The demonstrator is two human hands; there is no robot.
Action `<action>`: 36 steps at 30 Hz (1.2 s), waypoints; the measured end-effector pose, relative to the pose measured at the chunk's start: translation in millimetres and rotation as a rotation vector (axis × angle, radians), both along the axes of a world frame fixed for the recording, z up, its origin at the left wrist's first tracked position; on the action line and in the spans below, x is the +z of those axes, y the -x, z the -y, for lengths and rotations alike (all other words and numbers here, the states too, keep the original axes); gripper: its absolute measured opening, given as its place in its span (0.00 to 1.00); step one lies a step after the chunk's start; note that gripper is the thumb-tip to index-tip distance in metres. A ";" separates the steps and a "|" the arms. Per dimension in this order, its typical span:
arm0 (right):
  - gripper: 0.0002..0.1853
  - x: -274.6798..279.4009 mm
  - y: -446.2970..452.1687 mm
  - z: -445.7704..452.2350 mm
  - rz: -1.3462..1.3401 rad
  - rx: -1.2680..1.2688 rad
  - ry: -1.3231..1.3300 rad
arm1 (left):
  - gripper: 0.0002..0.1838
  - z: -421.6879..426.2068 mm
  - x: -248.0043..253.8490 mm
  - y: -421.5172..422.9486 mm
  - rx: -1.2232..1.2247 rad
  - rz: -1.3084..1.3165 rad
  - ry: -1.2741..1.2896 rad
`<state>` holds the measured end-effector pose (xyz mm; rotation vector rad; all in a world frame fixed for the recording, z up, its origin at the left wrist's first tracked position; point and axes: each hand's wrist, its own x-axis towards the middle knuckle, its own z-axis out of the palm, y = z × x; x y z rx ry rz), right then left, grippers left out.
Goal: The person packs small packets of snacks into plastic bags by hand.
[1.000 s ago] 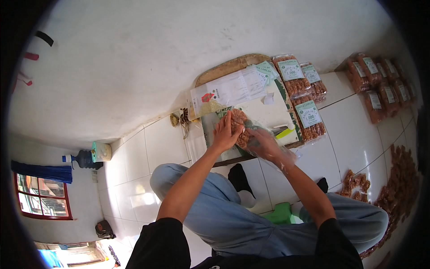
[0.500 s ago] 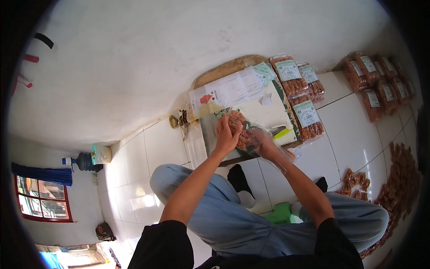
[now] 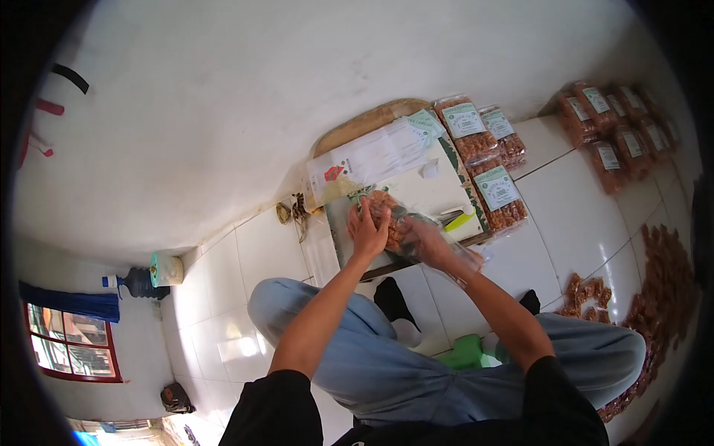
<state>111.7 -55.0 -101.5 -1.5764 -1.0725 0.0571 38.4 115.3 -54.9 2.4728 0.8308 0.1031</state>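
Observation:
A clear plastic bag of brown snack pieces [image 3: 395, 233] is between my two hands over a low white-topped table [image 3: 446, 186]. My left hand [image 3: 367, 232] wraps its fingers round the bag's left side. On the other side, my right hand [image 3: 427, 242] is closed on the bag, with loose clear film trailing along the wrist. Just right of that hand lies a small tool with a yellow-green handle [image 3: 460, 220]. Behind the hands, a stack of clear plastic bags [image 3: 379, 160] with red print rests on the table, beside pale green labels [image 3: 422, 128].
Labelled snack packs [image 3: 498, 189] stand along the table's right side. More packs [image 3: 625, 134] are stacked farther right by the wall. Loose brown pieces [image 3: 658, 286] cover the floor at right. A green object [image 3: 467, 351] lies between my legs.
The view has shifted slightly, so the table and packs appear a little farther left and lower. Both hands still hold the bag, with only slight movement.

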 end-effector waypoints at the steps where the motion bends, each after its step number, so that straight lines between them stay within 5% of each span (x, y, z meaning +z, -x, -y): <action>1: 0.26 0.4 0.2 2.2 0.004 -0.004 0.001 | 0.46 4.3 1.8 -1.7 0.063 0.003 0.019; 4: 0.25 17.3 -0.6 5.9 0.017 0.006 -0.073 | 0.44 11.3 4.5 -10.0 0.157 0.003 0.011; 6: 0.27 33.5 1.0 10.1 -0.077 -0.014 0.137 | 0.43 10.0 4.2 -13.4 0.189 -0.003 -0.016; 8: 0.27 34.8 -0.2 9.2 -0.052 -0.010 0.131 | 0.36 4.8 2.1 -15.8 -0.012 0.235 -0.121; 11: 0.27 29.7 -2.3 9.7 -0.014 -0.001 0.123 | 0.31 -7.2 0.3 -18.0 -0.323 0.093 -0.328; 15: 0.30 32.8 -1.6 13.0 0.006 0.005 0.167 | 0.29 -2.8 7.8 -19.4 -0.333 0.045 -0.389; 17: 0.30 23.1 -0.3 12.6 0.041 -0.020 0.155 | 0.32 -3.0 15.3 -20.0 -0.427 -0.009 -0.638; 21: 0.30 12.6 -3.5 10.3 0.134 -0.036 0.169 | 0.43 -25.8 38.0 -25.6 -0.580 -0.166 -0.521; 23: 0.30 24.3 -6.8 12.4 0.053 0.025 0.210 | 0.59 -39.4 51.1 -20.0 -0.875 -0.107 -0.390; 26: 0.29 22.3 -9.0 11.2 -0.041 0.083 0.164 | 0.69 -44.4 48.9 -9.8 -0.992 -0.098 -0.532; 34: 0.24 26.0 -14.2 14.1 0.173 0.073 0.172 | 0.68 -34.6 42.5 -5.4 -1.014 -0.016 -0.641; 36: 0.29 21.7 -16.8 12.6 0.133 0.178 0.347 | 0.67 -32.0 42.6 -4.6 -1.038 -0.023 -0.660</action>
